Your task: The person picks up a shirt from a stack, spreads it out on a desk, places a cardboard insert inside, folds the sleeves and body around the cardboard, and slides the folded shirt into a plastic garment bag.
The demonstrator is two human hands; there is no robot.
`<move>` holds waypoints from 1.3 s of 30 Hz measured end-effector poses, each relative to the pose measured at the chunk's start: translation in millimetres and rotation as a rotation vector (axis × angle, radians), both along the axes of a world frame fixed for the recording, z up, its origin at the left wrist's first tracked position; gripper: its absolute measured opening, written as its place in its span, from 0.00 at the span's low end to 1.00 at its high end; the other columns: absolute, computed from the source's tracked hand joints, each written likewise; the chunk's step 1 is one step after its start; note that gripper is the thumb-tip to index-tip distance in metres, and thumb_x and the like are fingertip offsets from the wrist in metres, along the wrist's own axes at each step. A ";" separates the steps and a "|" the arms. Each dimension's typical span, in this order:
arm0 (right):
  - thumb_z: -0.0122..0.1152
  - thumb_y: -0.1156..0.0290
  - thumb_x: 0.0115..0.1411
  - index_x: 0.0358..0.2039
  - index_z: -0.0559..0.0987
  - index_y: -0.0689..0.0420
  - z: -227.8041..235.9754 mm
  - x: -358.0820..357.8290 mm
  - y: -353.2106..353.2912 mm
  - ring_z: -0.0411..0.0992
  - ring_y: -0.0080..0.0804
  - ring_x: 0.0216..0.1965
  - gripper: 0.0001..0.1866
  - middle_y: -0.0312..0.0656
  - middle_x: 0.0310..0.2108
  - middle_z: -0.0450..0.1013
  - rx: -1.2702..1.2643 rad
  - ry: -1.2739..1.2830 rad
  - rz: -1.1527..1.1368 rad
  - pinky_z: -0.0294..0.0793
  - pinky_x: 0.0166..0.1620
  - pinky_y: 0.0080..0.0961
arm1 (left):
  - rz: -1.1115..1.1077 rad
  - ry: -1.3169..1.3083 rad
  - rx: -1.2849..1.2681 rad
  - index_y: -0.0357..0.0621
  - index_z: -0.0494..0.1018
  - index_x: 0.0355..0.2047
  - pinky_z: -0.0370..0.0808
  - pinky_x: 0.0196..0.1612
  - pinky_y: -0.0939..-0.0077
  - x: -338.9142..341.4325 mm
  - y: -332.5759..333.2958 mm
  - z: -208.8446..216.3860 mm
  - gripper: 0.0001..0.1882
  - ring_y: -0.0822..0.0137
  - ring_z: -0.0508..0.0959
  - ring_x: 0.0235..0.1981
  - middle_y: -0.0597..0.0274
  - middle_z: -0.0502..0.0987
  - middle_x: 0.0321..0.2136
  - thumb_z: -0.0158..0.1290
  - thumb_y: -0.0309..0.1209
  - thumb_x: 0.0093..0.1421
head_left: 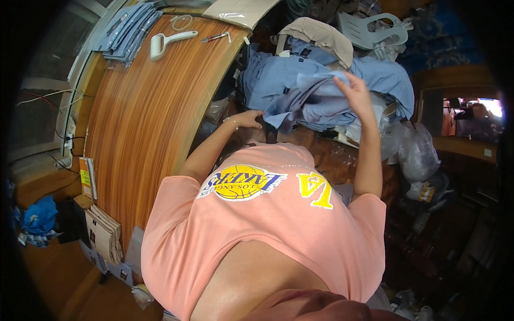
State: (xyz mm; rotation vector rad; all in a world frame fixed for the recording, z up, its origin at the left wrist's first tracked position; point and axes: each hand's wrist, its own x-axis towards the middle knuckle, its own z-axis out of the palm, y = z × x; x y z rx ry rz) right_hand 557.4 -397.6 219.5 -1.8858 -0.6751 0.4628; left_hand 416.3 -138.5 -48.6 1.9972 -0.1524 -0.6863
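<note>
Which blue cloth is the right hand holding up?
The loose, lifted cloth whose edge is pinched in the right hand. Other blue clothes lie bunched behind it, or folded in a stack at the table's far left corner.

A light blue garment (321,99) hangs loose and unfolded from the right hand (356,95), pinched by its upper right edge between thumb and fingers. Just left of that grip, a paler blue strip stands raised; below it the cloth drops into soft, slanting folds of a greyer blue. The body of the cloth slopes down and leftward from the grip, ending in a pointed corner just beside the left hand (249,119); whether those fingers hold it cannot be told. Beneath the grip, its lower folds bunch up, rumpled.
</note>
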 end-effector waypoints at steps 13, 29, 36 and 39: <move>0.55 0.71 0.59 0.41 0.78 0.63 128.0 2.0 -32.5 0.69 0.19 0.37 0.12 0.37 0.35 0.74 0.188 -0.300 -0.188 0.65 0.43 0.14 | 0.262 -0.078 -0.385 0.35 0.67 0.50 0.65 0.50 0.77 80.3 -14.5 85.6 0.25 0.69 0.72 0.43 0.59 0.73 0.45 0.54 0.23 0.49; 0.54 0.69 0.61 0.43 0.73 0.63 43.5 142.2 -116.3 0.69 0.26 0.40 0.13 0.39 0.39 0.72 0.585 -0.192 -0.687 0.66 0.47 0.23 | 0.245 -0.122 -0.417 0.37 0.69 0.46 0.67 0.44 0.81 39.2 84.8 232.8 0.20 0.76 0.71 0.38 0.66 0.73 0.40 0.53 0.38 0.58; 0.51 0.72 0.61 0.42 0.72 0.65 6.5 186.5 -111.9 0.68 0.30 0.41 0.11 0.42 0.39 0.71 0.824 -0.002 -0.363 0.65 0.48 0.26 | 0.612 -0.505 -0.477 0.37 0.73 0.38 0.66 0.45 0.81 12.0 71.7 260.5 0.11 0.76 0.71 0.39 0.67 0.75 0.33 0.53 0.26 0.54; 0.53 0.74 0.59 0.44 0.72 0.64 -30.4 236.7 -90.6 0.68 0.29 0.42 0.12 0.42 0.40 0.71 0.352 -0.098 -0.469 0.64 0.49 0.24 | 0.735 -0.675 0.223 0.35 0.74 0.37 0.70 0.39 0.77 16.3 86.2 254.4 0.13 0.72 0.75 0.37 0.59 0.77 0.36 0.53 0.22 0.49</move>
